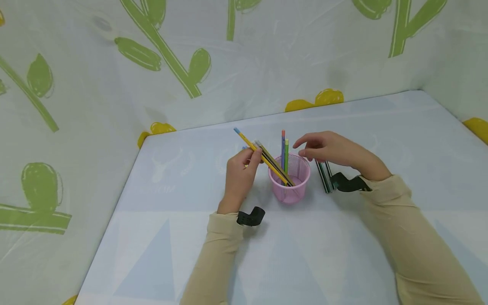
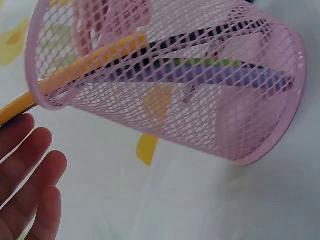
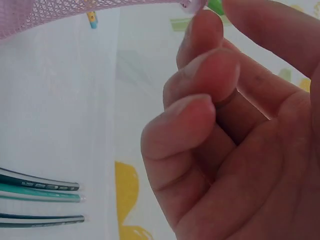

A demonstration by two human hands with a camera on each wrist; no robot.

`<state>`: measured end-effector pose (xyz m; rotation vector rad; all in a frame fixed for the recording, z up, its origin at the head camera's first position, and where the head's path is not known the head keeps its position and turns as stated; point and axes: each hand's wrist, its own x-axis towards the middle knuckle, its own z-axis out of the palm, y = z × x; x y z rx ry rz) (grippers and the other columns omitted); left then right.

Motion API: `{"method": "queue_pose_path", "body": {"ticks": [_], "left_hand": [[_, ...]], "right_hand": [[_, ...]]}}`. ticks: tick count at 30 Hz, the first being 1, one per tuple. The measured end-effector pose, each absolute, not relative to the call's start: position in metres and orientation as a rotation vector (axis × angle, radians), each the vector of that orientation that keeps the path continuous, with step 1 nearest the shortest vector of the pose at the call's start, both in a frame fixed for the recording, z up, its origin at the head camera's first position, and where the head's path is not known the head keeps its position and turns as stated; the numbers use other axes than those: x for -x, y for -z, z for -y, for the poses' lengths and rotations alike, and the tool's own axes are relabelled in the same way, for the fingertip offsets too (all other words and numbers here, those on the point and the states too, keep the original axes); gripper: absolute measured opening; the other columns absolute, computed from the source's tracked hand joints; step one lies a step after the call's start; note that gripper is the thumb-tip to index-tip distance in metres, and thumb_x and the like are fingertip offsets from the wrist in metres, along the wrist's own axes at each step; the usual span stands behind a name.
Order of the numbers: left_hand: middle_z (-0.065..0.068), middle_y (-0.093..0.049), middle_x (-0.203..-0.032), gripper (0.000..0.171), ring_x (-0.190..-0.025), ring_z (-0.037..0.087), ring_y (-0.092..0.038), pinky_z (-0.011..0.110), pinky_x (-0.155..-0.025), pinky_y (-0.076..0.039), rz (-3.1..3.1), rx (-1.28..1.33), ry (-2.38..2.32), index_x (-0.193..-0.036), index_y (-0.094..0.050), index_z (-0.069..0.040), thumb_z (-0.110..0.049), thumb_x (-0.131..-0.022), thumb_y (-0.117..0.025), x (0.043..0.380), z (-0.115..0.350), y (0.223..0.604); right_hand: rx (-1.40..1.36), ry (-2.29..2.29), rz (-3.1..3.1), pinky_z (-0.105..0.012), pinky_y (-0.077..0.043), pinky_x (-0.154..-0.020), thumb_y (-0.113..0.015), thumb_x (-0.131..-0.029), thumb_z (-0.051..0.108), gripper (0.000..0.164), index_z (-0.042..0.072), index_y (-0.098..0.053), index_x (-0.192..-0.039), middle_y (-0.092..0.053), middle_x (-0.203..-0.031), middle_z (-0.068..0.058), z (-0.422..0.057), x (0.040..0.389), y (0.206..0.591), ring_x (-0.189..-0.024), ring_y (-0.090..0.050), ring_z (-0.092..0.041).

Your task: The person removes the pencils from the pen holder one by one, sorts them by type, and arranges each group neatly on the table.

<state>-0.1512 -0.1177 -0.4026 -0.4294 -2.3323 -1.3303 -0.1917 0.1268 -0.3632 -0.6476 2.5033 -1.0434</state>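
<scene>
Pink mesh, round and thin-walled, forms the cup standing on the surface. My left fingers pinch slim, smooth pencils, lower ends inside it; careless release could let their lean tip it. My right fingers, loosely curled around nothing, hover near the cup.

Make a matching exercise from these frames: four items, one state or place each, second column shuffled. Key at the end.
Column 1
1. Left hand
2. Right hand
3. Green pencil
4. Loose writing implements

Column 2
A. Lying on the table, beside the cup
B. Holding nothing, close to the cup's rim
C. Pinching a yellow pencil whose far end is inside the cup
D. Standing inside the cup, held by no hand

Pairs: 1-C, 2-B, 3-D, 4-A
</scene>
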Motion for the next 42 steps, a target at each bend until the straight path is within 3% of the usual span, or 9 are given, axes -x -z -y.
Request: {"method": "queue_pose_path", "body": {"ticks": [7, 15, 19, 22, 28, 34, 42], "left_hand": [[-0.004, -0.06, -0.069, 0.036, -0.068, 0.007, -0.055, 0.024, -0.062, -0.047, 2.336, 0.406, 1.36, -0.076, -0.061, -0.013, -0.039, -0.092, -0.043, 0.15, 0.122, 0.397], [-0.004, -0.058, -0.068, 0.034, -0.067, 0.007, -0.056, 0.027, -0.063, -0.048, 2.329, 0.393, 1.52, -0.078, -0.059, -0.013, -0.039, -0.092, -0.043, 0.149, 0.123, 0.397], [0.0, -0.058, -0.069, 0.036, -0.069, 0.011, -0.055, 0.034, -0.067, -0.048, 2.254, 0.34, 1.628, -0.077, -0.058, -0.01, -0.039, -0.091, -0.043, 0.148, 0.127, 0.396], [0.002, -0.058, -0.072, 0.036, -0.071, 0.014, -0.054, 0.037, -0.069, -0.047, 2.202, 0.311, 1.688, -0.08, -0.058, -0.007, -0.037, -0.092, -0.042, 0.147, 0.13, 0.394], [0.006, -0.057, -0.08, 0.033, -0.073, 0.019, -0.055, 0.033, -0.068, -0.048, 2.117, 0.343, 1.782, -0.086, -0.057, 0.0, -0.028, -0.095, -0.041, 0.147, 0.134, 0.388], [0.017, -0.058, -0.078, 0.029, -0.069, 0.021, -0.054, 0.035, -0.065, -0.048, 2.075, 0.373, 1.82, -0.084, -0.051, 0.007, -0.015, -0.096, -0.037, 0.135, 0.132, 0.368], [0.02, -0.06, -0.071, 0.027, -0.065, 0.026, -0.058, 0.036, -0.06, -0.048, 2.072, 0.392, 1.816, -0.087, -0.053, 0.006, -0.015, -0.096, -0.039, 0.133, 0.133, 0.362]], "right_hand": [[0.675, 1.015, -2.399, -0.031, -0.043, -0.061, -0.058, -0.084, 0.037, 0.043, 0.017, -0.052, -0.123, -0.057, -0.081, -0.005, -0.125, 0.19, 0.36, -0.073, -0.049, -0.022], [0.676, 1.001, -2.395, -0.033, -0.043, -0.061, -0.056, -0.087, 0.028, 0.039, 0.013, -0.054, -0.122, -0.054, -0.079, -0.006, -0.122, 0.189, 0.362, -0.071, -0.047, -0.021], [0.679, 0.999, -2.395, -0.033, -0.043, -0.061, -0.055, -0.087, 0.026, 0.037, 0.014, -0.054, -0.122, -0.054, -0.08, -0.006, -0.121, 0.19, 0.363, -0.07, -0.047, -0.021], [0.668, 1.008, -2.389, -0.033, -0.043, -0.059, -0.054, -0.087, 0.025, 0.036, 0.014, -0.055, -0.121, -0.053, -0.078, -0.007, -0.121, 0.19, 0.364, -0.069, -0.047, -0.021], [0.674, 1.014, -2.383, -0.028, -0.04, -0.054, -0.054, -0.087, 0.025, 0.036, 0.013, -0.055, -0.121, -0.051, -0.075, -0.009, -0.121, 0.192, 0.365, -0.064, -0.046, -0.02], [0.678, 1.007, -2.388, -0.029, -0.041, -0.056, -0.053, -0.087, 0.025, 0.036, 0.014, -0.055, -0.121, -0.051, -0.076, -0.007, -0.121, 0.192, 0.364, -0.066, -0.046, -0.02], [0.673, 1.019, -2.385, -0.03, -0.041, -0.057, -0.053, -0.088, 0.024, 0.035, 0.015, -0.055, -0.121, -0.052, -0.076, -0.006, -0.121, 0.191, 0.365, -0.066, -0.046, -0.02]]}}
